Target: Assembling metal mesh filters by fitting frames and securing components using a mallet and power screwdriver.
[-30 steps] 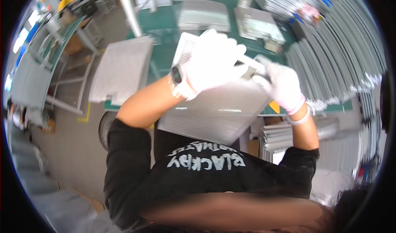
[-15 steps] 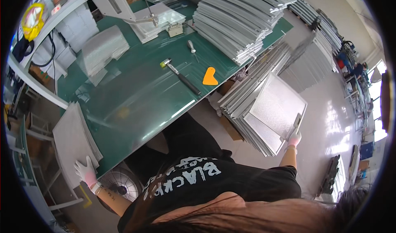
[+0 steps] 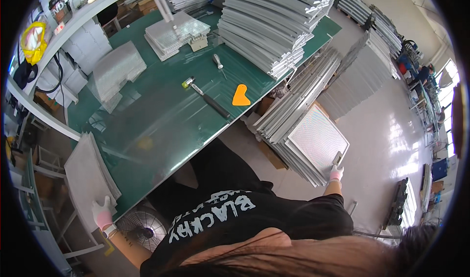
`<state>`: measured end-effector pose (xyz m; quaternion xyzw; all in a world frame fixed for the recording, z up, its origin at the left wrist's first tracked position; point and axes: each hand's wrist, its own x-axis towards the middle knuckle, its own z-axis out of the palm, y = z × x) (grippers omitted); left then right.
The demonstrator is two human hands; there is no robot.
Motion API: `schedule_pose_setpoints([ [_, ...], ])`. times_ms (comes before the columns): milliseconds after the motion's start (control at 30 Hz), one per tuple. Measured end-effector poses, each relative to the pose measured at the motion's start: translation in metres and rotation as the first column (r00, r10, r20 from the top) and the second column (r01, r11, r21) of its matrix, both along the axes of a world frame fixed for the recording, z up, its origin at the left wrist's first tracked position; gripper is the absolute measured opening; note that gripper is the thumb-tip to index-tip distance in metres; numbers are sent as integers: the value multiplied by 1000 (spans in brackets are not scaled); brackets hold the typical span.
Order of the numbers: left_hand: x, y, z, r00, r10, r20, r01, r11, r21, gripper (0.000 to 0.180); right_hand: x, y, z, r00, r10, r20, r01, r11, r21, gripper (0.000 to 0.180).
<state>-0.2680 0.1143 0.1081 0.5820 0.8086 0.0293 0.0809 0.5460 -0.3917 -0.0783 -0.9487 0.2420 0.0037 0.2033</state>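
At the right, my right hand [image 3: 336,173], in a white and pink glove, is closed on the near corner of a framed mesh panel [image 3: 317,139]. A small handle or latch shows on the panel next to my fingers. It lies on top of a leaning stack of similar framed panels [image 3: 280,139] beside the table. Far to the left, my left hand [image 3: 102,213], gloved as well, lies with its fingers apart on a pile of thin grey mesh sheets [image 3: 88,171] at the table's corner.
On the green table [image 3: 152,125] lie a hammer [image 3: 208,99], a screwdriver [image 3: 218,64] and an orange scraper [image 3: 241,96]. A tall stack of panels [image 3: 264,27] stands at the back. More mesh sheets [image 3: 117,71] lie behind. A fan [image 3: 144,228] stands below the table.
My right hand has moved left with the framed panel, which now lies more squarely over the stack. My left hand stays on the mesh sheets. The view has shifted slightly.
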Motion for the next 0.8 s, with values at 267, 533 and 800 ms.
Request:
schedule_pose_setpoints([
  [267,-22,-5,-22,989,-138,-54,139,990,16,89,41,-42,-79,940,278,200,-338,847,410,48],
  [533,32,-14,39,952,-118,-281,120,993,-12,84,-10,58,41,998,50,31,-54,987,148,43],
  [800,-61,2,111,866,-65,496,9,993,115,63,-5,259,145,262,661,703,-661,654,-368,41],
])
